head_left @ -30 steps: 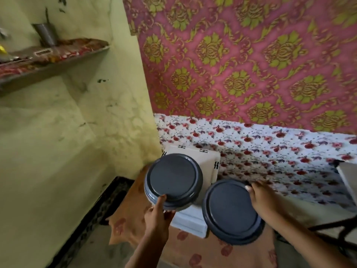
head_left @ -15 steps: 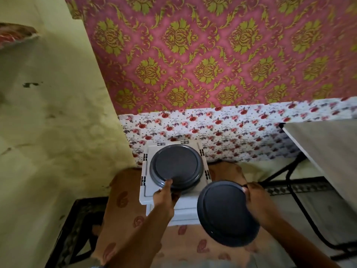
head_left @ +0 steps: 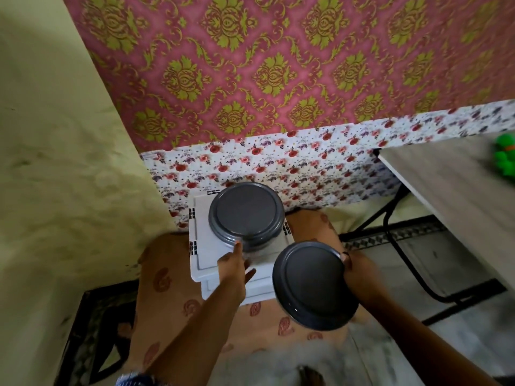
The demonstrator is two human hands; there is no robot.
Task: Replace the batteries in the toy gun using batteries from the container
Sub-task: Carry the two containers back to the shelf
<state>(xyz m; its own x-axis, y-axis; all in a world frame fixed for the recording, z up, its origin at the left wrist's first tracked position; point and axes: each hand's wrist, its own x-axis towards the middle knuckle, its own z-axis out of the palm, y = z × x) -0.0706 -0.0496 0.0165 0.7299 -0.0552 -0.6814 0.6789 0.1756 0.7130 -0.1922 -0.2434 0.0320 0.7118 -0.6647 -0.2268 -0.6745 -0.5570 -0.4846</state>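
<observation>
Moved: both jars are lower and more to the right than a moment ago, and more of the table is showing now, with a green thing at its far edge
Left hand: the left hand [head_left: 233, 267] is touching the side of the back jar [head_left: 246, 217] just under its lid, thumb up on the rim; the fingers look loose, not wrapped round it
Why left: I think it is steadying the jar or letting it go, so it is sitting safe on the white box [head_left: 206, 246]
Right hand: the right hand [head_left: 359, 277] is holding the front jar [head_left: 315, 285] by its right side, fingers curled round it
Why right: the jar is hanging in the air, away from the box, so I think it is being carried to the table [head_left: 451, 185]
Batteries: none are showing; both grey lids are on, so I cannot tell which jar is keeping them
Toy gun: the green thing [head_left: 505, 158] is lying on the table at the right edge; it may be the toy gun, but it is blurry and cut off
Box: it is sitting on an orange cloth [head_left: 167, 277] by the wall
Writing: no words or brand names are showing on the lids, the box or the table
Next: I think a lid is going to need opening first
</observation>
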